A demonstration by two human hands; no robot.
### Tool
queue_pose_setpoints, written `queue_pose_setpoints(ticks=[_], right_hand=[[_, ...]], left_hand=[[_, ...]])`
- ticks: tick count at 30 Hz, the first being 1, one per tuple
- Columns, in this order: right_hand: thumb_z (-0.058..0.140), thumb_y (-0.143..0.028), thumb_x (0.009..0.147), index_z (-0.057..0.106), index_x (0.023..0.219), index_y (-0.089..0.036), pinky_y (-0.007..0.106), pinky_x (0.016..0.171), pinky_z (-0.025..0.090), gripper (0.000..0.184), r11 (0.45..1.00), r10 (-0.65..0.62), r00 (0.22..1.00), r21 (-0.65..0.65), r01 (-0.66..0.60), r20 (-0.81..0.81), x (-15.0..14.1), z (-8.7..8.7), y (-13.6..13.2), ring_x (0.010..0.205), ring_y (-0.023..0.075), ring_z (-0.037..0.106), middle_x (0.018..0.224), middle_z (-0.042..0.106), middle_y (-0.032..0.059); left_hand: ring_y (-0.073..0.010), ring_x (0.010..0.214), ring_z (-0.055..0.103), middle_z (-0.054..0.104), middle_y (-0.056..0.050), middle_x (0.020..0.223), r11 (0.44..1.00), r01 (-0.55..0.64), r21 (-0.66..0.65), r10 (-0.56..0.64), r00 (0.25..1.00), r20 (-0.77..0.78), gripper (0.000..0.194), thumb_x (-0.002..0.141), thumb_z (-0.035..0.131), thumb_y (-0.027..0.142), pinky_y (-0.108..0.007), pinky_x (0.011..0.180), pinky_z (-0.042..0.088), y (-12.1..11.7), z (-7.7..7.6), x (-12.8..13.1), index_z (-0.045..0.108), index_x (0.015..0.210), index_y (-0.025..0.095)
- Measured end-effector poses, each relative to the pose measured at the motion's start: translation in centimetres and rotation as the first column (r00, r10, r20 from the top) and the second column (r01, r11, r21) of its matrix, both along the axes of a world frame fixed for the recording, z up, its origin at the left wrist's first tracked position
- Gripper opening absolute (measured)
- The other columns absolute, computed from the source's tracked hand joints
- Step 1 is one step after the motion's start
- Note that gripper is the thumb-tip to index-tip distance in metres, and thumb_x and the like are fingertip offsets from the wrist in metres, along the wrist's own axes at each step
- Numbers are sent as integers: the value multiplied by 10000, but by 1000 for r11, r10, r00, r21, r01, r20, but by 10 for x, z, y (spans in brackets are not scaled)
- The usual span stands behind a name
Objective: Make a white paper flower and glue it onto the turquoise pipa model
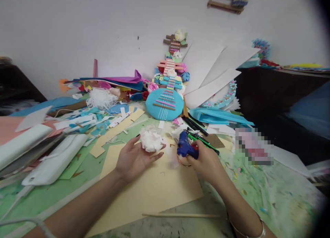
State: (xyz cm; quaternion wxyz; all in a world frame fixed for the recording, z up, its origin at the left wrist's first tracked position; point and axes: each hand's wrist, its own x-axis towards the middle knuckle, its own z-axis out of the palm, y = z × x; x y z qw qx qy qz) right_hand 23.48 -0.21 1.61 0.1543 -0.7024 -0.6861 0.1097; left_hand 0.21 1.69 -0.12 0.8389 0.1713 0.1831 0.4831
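A white crumpled-paper flower (151,139) rests on the upturned fingers of my left hand (135,160), the thumb beside it. To the right, my right hand (207,160) is closed around a blue glue gun (184,145) with a bit of red showing near the fingers. The gun's body stands roughly upright, and its tip cannot be made out. A round thing partly hidden under the gun shows only its rim. Both hands are over a cream sheet of card (152,188) lying on the table.
A thin wooden stick (180,215) lies in front. A blue lute-like paper craft (165,104) leans at the back. White power strip (55,159), paper scraps (95,122) and a string bundle (101,98) are at left. Pens (194,126) and folded blue paper (219,116) lie at right.
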Motion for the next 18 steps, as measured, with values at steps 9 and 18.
queue_pose_setpoints(ticks=[9,18], right_hand=[[544,-347,755,567,906,-188,248,533,321,220,956,-53,916,246,162,-398,18,14,4,555,149,485,618,548,-11],[465,-315,810,549,729,-153,212,412,326,199,947,151,568,-47,-318,-809,6,12,-9,392,99,456,439,506,-30]], left_hand=[[-365,1134,538,535,-229,1276,1000,2,9,-2,1000,-8,613,869,420,348,-457,922,420,1,-3,1,297,1382,38],[-365,1172,510,526,-226,1293,1000,8,22,-8,1000,-5,606,893,381,389,-485,971,377,0,1,2,312,1381,37]])
